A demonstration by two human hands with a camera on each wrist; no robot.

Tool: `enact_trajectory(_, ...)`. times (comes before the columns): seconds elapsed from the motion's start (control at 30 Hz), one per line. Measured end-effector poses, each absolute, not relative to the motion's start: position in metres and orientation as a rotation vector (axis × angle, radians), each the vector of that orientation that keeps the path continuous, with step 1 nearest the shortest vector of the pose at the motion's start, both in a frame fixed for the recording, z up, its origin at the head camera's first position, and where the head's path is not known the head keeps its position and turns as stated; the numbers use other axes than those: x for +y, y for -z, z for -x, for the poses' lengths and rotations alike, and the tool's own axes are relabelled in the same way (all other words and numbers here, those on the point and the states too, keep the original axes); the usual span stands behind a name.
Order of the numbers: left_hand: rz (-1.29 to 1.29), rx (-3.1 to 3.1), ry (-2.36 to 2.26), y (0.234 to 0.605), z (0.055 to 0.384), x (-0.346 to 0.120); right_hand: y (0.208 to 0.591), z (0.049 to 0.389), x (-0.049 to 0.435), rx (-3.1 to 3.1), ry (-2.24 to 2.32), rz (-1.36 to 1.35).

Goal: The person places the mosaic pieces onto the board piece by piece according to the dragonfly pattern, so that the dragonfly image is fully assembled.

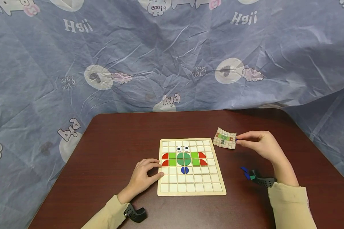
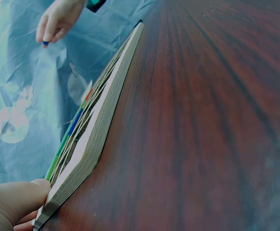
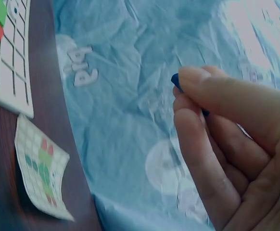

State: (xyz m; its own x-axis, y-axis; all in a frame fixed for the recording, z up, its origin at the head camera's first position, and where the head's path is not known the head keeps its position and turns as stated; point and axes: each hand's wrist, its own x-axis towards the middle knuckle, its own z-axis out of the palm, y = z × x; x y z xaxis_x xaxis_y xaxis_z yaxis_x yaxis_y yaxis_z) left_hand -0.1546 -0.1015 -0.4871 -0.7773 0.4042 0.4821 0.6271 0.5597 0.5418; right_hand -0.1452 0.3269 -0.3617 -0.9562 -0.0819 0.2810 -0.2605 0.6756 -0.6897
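A pale wooden grid board [image 1: 193,187] lies on the table. On it are white eyes [image 1: 182,148], a green circle [image 1: 183,159], light green squares [image 1: 194,159], red quarter-round pieces [image 1: 202,155] and a blue circle [image 1: 184,170] below. My left hand [image 1: 144,173] rests at the board's left edge; its thumb [image 2: 31,192] touches the rim. Beside the pattern card [image 1: 225,139], my right hand [image 1: 261,144] pinches a small blue piece [image 3: 175,81] between thumb and fingers. Most of that piece is hidden by the fingertips.
Blue pieces [image 1: 245,171] lie on the dark red table [image 1: 126,133], right of the board and close to the right wrist camera [image 1: 263,181]. The card is bent and sits just past the board's far right corner. A printed blue cloth [image 1: 160,57] hangs behind the table.
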Motion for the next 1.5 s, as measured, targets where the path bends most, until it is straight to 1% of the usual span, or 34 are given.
enact_trajectory(0.17,0.852,-2.493,1.045,0.487,0.155,-0.101,0.363,0.148,0.309,-2.635,-1.263,-0.426)
enact_trajectory(0.47,0.847,-2.513,1.04,0.489,0.155,-0.101,0.372,0.151,0.28,-2.616,-1.449,-0.602)
enact_trajectory(0.7,0.851,-2.488,1.034,0.491,0.155,-0.101,0.379,0.152,0.255,-2.653,-1.345,-0.66)
enact_trajectory(0.97,0.856,-2.486,1.048,0.488,0.154,-0.101,0.389,0.15,0.226,-2.736,-1.371,-0.703)
enact_trajectory(1.5,0.869,-2.46,1.031,0.488,0.155,-0.101,0.423,0.146,0.186,-2.864,-1.275,-0.935)
